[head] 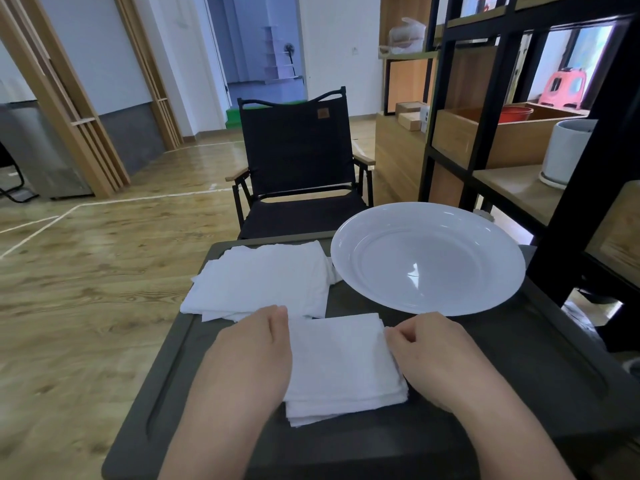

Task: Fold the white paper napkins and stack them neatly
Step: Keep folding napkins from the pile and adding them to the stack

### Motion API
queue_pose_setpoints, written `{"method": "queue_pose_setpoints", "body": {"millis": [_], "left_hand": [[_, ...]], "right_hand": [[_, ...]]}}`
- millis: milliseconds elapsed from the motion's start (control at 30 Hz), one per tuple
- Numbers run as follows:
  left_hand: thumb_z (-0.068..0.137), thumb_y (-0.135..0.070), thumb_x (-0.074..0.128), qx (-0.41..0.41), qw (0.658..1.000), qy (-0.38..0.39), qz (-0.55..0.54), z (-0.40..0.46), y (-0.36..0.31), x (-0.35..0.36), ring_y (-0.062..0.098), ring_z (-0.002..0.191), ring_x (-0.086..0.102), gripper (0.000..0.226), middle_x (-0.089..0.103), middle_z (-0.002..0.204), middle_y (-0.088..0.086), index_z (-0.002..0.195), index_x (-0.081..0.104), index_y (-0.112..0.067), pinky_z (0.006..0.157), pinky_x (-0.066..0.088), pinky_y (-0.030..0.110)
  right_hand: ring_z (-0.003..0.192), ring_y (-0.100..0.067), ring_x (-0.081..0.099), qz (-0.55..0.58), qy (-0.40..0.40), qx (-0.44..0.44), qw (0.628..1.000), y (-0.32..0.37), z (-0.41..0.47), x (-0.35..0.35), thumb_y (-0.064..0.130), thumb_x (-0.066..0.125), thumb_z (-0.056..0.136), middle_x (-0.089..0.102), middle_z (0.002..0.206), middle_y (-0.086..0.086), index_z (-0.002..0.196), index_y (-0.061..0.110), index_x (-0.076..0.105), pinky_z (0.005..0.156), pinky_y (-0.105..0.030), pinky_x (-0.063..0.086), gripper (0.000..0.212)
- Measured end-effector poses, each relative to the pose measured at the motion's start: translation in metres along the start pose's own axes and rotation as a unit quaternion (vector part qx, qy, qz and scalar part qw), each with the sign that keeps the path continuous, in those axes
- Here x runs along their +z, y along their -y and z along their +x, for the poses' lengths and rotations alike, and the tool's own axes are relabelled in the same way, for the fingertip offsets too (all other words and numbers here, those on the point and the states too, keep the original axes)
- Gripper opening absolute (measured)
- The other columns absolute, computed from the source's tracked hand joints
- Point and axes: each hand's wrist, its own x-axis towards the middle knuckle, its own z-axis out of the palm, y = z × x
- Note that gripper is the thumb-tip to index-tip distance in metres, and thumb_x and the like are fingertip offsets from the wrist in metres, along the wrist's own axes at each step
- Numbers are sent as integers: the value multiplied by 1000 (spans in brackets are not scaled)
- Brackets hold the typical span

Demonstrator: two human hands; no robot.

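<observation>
Our left hand (254,351) lies on the left edge of the folded napkin pile (341,365), with the fingers bent down over the edge as if pressing it; we cannot tell if they pinch the paper. Our right hand (433,358) sits at the right edge of the same pile, and its curled fingers seem to nip the top right corner. The pile rests near us in the middle of the dark table (540,375), right between our two hands.

These napkins look very light, thin and soft. We think they will bend and slide easily, and a rough pull could tear or crumple them. The best places to hold are the edges and corners, with a gentle pinch, while the other hand keeps the pile flat so the layers do not slip apart.

We count two piles of napkins. The near one shows several layers at its lower edge, but we cannot count the sheets. The far pile of open napkins (263,280) is bigger and looser, touching our left fingertips, and one corner tucks under the white plate (427,259). There is one plate, and nothing is on it. Behind the table stands one black chair (298,161).
</observation>
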Motion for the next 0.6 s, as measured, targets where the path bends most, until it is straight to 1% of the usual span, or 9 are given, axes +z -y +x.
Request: {"method": "queue_pose_setpoints", "body": {"millis": [33, 100, 200, 267, 333, 367, 400, 467, 600], "left_hand": [[103, -35, 23, -2, 1000, -2, -18, 3, 2, 3, 20, 103, 58, 38, 66, 104, -8, 98, 60, -24, 87, 44, 31], [103, -37, 25, 5, 998, 28, -53, 5, 3, 7, 13, 135, 42, 42, 48, 143, -12, 139, 45, -31, 104, 32, 25], [103, -37, 27, 33, 995, 64, -70, 6, 5, 15, 6, 141, 30, 46, 35, 153, -14, 148, 31, -32, 104, 26, 21], [103, -35, 27, 40, 996, 62, -57, 8, 7, 21, 9, 136, 37, 42, 44, 147, -10, 141, 42, -28, 97, 30, 20], [103, -32, 28, 48, 996, 59, -37, 8, 7, 24, 19, 110, 54, 34, 62, 111, 0, 103, 59, -19, 74, 35, 21], [102, -31, 28, 50, 997, 55, -26, 9, 6, 23, 21, 93, 56, 36, 60, 89, 1, 86, 55, -15, 64, 34, 22], [102, -32, 27, 48, 997, 53, -18, 9, 5, 22, 18, 83, 55, 39, 57, 81, 0, 81, 53, -12, 61, 34, 24], [103, -34, 26, 46, 998, 48, -11, 8, 5, 19, 13, 75, 52, 42, 56, 77, -1, 79, 53, -11, 61, 35, 25], [103, -34, 27, 53, 997, 46, 10, 5, 2, 16, 10, 61, 43, 46, 45, 63, -2, 64, 39, -14, 51, 28, 23]], "right_hand": [[42, -13, 22, 2, -1, 0, 1000, 0, 0, 0, 26, 46, 96, 25, 49, 2, 53, 18, 24, 39, -20, 19, 49], [43, -14, 23, 3, -3, 2, 1000, 0, -1, 0, 26, 46, 96, 26, 50, 2, 53, 17, 24, 40, -22, 20, 50], [46, -14, 22, 4, 0, 2, 1000, 1, -1, 1, 25, 46, 96, 26, 52, 1, 53, 17, 23, 43, -24, 20, 49], [46, -15, 22, 4, 3, 2, 1000, 2, -1, 1, 24, 46, 95, 26, 53, 1, 54, 17, 23, 44, -24, 20, 48], [47, -15, 23, 3, 4, 2, 1000, 3, -1, 1, 24, 46, 95, 27, 53, 0, 54, 17, 23, 44, -24, 20, 48], [47, -15, 23, 4, 4, 2, 1000, 3, -1, 1, 24, 46, 95, 27, 54, 0, 54, 17, 23, 44, -24, 21, 47], [47, -15, 23, 5, 4, 1, 1000, 3, -1, 1, 24, 46, 95, 27, 53, 0, 53, 17, 23, 44, -24, 21, 48], [46, -15, 22, 7, 4, 1, 1000, 2, -1, 1, 24, 46, 95, 26, 53, 0, 53, 18, 23, 43, -23, 20, 48], [48, -14, 23, 4, 9, -2, 1000, 4, -2, 1, 23, 47, 95, 25, 53, 1, 53, 19, 23, 44, -23, 20, 48]]}}
